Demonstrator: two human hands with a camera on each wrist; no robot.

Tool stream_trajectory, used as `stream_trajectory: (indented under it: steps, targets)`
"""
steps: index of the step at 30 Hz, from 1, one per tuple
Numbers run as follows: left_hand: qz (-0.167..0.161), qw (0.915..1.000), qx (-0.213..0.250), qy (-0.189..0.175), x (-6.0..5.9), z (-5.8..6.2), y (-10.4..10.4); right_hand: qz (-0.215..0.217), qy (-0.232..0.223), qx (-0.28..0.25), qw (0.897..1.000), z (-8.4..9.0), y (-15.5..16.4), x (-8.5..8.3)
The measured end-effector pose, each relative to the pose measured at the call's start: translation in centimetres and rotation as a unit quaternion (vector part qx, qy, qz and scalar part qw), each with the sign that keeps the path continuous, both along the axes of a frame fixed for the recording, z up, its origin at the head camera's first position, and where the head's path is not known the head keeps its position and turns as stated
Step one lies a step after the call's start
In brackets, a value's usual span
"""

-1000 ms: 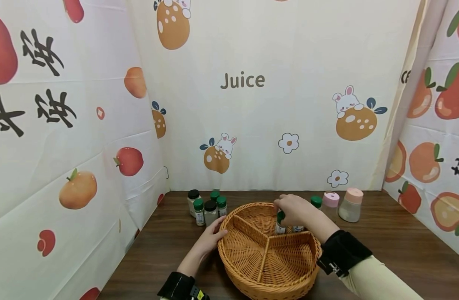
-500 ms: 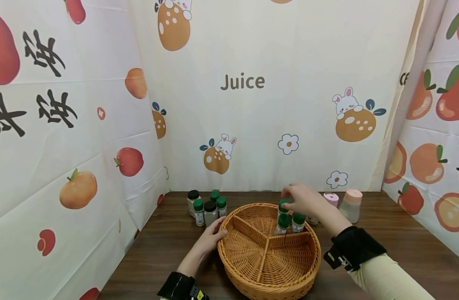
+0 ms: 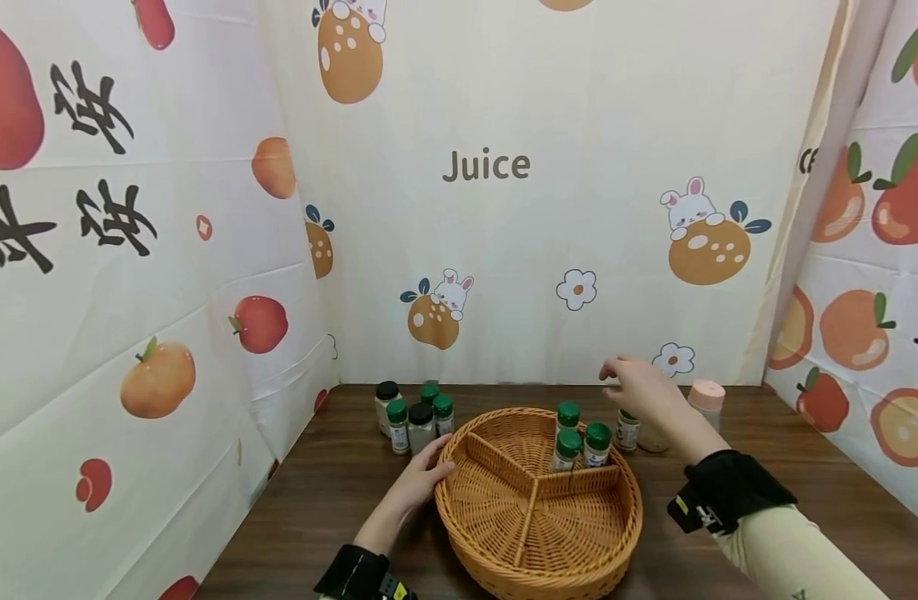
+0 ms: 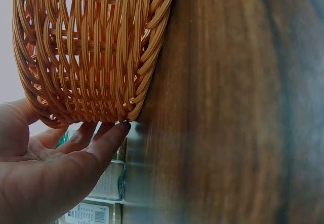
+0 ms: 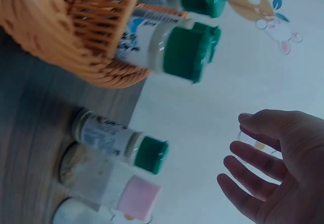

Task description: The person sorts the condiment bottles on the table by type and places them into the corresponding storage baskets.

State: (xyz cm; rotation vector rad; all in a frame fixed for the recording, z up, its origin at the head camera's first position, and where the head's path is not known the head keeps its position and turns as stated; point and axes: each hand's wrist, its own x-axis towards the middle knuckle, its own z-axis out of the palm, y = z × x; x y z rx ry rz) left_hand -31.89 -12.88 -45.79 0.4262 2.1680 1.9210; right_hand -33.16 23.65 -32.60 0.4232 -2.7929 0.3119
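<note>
The left hand (image 3: 412, 483) grips the left rim of a basket (image 3: 491, 500) on the table (image 3: 309, 492). Three bottles (image 3: 567, 444) (green-capped) stand in its far compartment; the right hand (image 3: 648, 396), fingers apart, hangs near the table's back edge.

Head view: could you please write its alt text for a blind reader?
A person's left hand holds the side of a round, three-part wicker basket with three green-capped spice jars standing in its far compartment. The empty right hand hovers near another such jar on the wooden table. Five jars cluster at left.
</note>
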Motion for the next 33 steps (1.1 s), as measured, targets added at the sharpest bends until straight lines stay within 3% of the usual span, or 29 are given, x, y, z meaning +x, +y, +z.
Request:
stream_trajectory:
  steps: [13,22,27,33]
  targets:
    - [-0.002,1.0,-0.004,0.001,-0.1,-0.3,-0.1,-0.041,-0.005,-0.01,0.999,-2.5,2.6,-0.7]
    - [-0.004,1.0,-0.002,0.001,0.0,0.0,0.1,-0.044,-0.002,-0.021,0.999,-3.7,2.9,-0.8]
    - [-0.002,1.0,-0.005,-0.001,0.1,0.1,0.2,-0.051,-0.003,-0.007,0.999,-4.8,3.0,-1.0]
    - [0.005,1.0,-0.008,-0.002,0.2,0.2,0.2,-0.051,0.002,0.05,0.997,-6.4,3.1,-1.7]
